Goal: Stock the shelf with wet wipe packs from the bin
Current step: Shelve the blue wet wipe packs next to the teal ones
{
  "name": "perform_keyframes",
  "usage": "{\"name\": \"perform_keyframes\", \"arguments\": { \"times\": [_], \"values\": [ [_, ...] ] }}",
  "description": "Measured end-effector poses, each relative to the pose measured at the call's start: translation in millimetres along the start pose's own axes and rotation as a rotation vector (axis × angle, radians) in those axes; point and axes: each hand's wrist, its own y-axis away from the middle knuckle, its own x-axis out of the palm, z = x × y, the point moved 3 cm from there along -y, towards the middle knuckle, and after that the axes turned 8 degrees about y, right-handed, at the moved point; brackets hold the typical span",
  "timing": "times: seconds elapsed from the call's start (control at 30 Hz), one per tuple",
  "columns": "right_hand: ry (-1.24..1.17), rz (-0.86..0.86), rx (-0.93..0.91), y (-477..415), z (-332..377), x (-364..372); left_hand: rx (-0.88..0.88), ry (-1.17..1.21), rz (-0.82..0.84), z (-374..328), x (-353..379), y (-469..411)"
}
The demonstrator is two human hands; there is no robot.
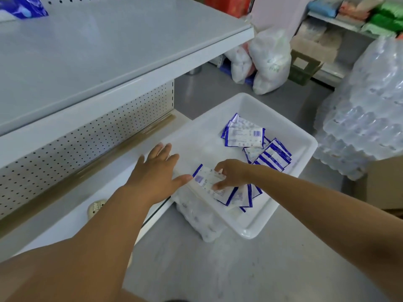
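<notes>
A white plastic bin [303,138] sits on the floor beside the shelf unit and holds several white wet wipe packs with blue edges [244,134]. My right hand [231,174] reaches into the bin and pinches a wet wipe pack [206,180] at its near left side, thumb under and fingers on top. My left hand [159,171] hovers with straight spread fingers over the bin's left rim, its thumb touching the same pack. The grey upper shelf [98,46] spans the upper left.
A blue-and-white package [21,6] lies at the shelf's far left. The lower shelf [72,205] runs under a perforated back panel. White filled bags [268,62], a stack of wrapped bottles [366,114] and a cardboard box [381,184] surround the bin.
</notes>
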Motion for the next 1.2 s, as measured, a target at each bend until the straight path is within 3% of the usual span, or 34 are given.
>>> {"name": "perform_keyframes", "arguments": {
  "times": [0.2,0.43,0.53,0.63,0.7,0.77,0.9,1.07,1.2],
  "values": [
    [0.042,0.055,-0.036,11,-12,-6,-0.007,0.023,-0.003,-1,2,1],
    [-0.214,-0.116,-0.054,46,-14,-31,-0.030,0.128,-0.067,-13,-12,10],
    [-0.439,-0.211,-0.039,73,-11,-52,-0.066,0.447,-0.220,-22,-29,17],
    [-0.908,-0.261,-0.147,94,3,-68,-0.123,0.784,-0.321,-27,-44,20],
    [-1.222,-0.268,-0.193,104,20,-77,-0.169,1.064,-0.302,-28,-50,20],
    [-1.346,-0.269,-0.238,110,41,-87,-0.206,1.352,-0.232,-30,-56,23],
    [-1.266,-0.336,-0.383,114,87,-99,-0.153,1.624,-0.130,-39,-73,37],
    [-0.965,-0.490,-0.469,125,132,-112,-0.101,1.629,-0.424,-21,-96,59],
    [-0.694,-0.712,-0.495,133,153,-127,-0.076,1.711,-0.632,-5,-114,76]
  ]
}}
